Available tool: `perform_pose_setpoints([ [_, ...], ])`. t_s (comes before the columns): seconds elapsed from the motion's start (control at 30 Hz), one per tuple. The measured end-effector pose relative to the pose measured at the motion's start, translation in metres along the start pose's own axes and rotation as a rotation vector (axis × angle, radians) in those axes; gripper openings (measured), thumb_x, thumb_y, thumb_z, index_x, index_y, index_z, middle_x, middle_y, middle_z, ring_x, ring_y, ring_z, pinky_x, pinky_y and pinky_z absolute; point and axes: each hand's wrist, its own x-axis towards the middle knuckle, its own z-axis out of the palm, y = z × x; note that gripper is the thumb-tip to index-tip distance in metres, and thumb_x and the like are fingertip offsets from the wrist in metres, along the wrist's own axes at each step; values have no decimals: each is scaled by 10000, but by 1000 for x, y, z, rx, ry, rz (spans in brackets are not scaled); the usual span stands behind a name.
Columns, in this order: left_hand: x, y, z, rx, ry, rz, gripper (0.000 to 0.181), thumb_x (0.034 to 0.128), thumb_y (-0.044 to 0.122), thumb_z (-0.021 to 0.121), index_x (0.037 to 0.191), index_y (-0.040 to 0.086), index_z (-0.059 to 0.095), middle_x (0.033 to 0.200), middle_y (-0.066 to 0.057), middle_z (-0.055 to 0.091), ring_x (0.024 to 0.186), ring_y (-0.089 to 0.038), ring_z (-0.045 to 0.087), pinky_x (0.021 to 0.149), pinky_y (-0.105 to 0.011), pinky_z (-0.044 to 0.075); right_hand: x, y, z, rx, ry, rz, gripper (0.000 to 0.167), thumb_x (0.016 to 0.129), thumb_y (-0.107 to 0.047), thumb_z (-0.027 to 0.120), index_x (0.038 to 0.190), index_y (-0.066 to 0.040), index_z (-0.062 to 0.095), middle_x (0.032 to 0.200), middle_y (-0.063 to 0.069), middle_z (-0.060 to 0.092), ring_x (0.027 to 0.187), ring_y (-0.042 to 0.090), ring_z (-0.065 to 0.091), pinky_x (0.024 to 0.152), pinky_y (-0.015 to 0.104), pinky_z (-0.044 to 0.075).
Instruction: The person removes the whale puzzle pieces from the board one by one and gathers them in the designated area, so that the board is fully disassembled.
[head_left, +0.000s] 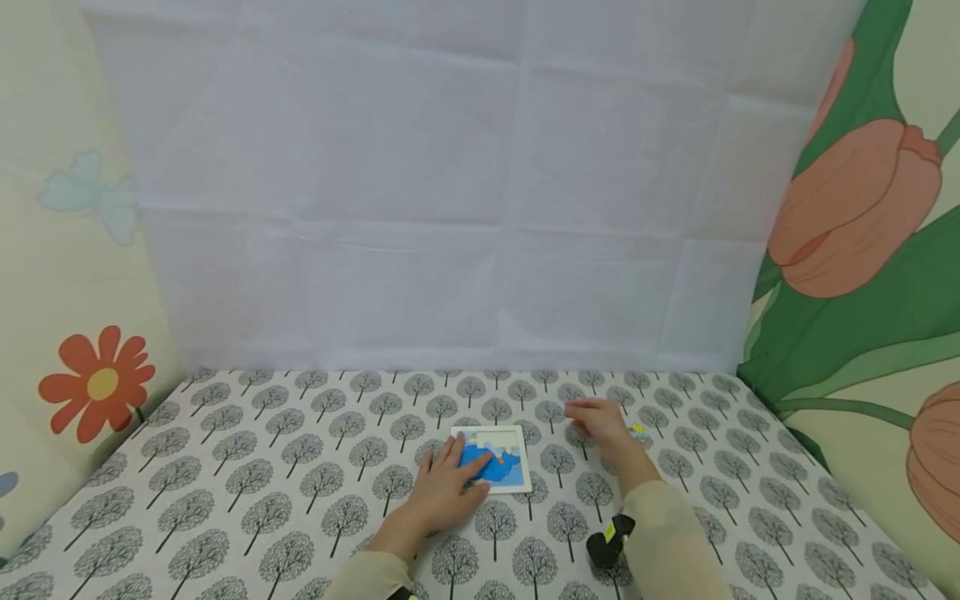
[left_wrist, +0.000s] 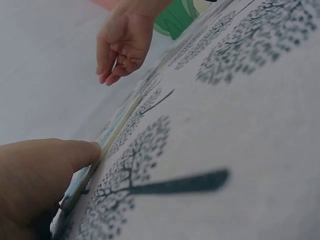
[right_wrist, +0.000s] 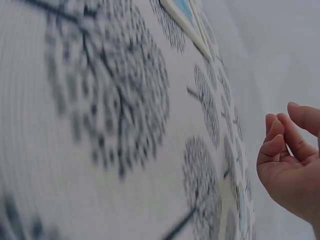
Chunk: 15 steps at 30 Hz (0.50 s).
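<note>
- The board (head_left: 526,460) lay on the table (head_left: 300,533), near the middle; it had a white rim round a blue picture with a touch of orange; a pale area showed along its upper part.
- The left hand (head_left: 446,493) rested on the board's left side; its grip was spread, the fingers reaching over the picture; in the left wrist view the thumb touched the board's near edge.
- The right hand (head_left: 600,423) hung above the table, to the right of the board and apart from it; its grip was loosely curled, with a gap between thumb and fingertips in the right wrist view; nothing showed between them.
- A small yellow and blue piece (head_left: 638,430) lay on the table, just beside the right wrist and well apart from the board; it was too small to tell whether it was one piece or several.
- Both arms wore pale sleeves (head_left: 671,542); a black strap (head_left: 610,542) with a yellow mark showed at the right cuff; a bit of black and yellow showed at the left.
- The table bore a print of dark trees on white; a creased white sheet (head_left: 420,167) hung behind it; a red flower (head_left: 102,383) stood out on the left wall, and large pink tulips (head_left: 862,208) on the right.
</note>
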Motion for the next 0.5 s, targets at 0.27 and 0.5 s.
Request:
perform_pose_setpoints([
  [0.27,-7,-1,-9,-16,-4,4,442,880,294,459,1291,135,430,1376,-251,140,1243,-413,72,967,-553,64,-6,-6,38,32,-127,-53,272,818,-100,586,1035,65,577,857,75,586,699,168,516,600,275,441],
  [0.5,-9,-5,-10,-1,-23,14,456,887,327,442,1301,138,415,1375,-253,141,1239,-420,84,965,-556,79,-11,-11,66,-41,-187,-77,260,806,-138,601,1016,16,602,859,51,596,716,152,534,631,283,453],
])
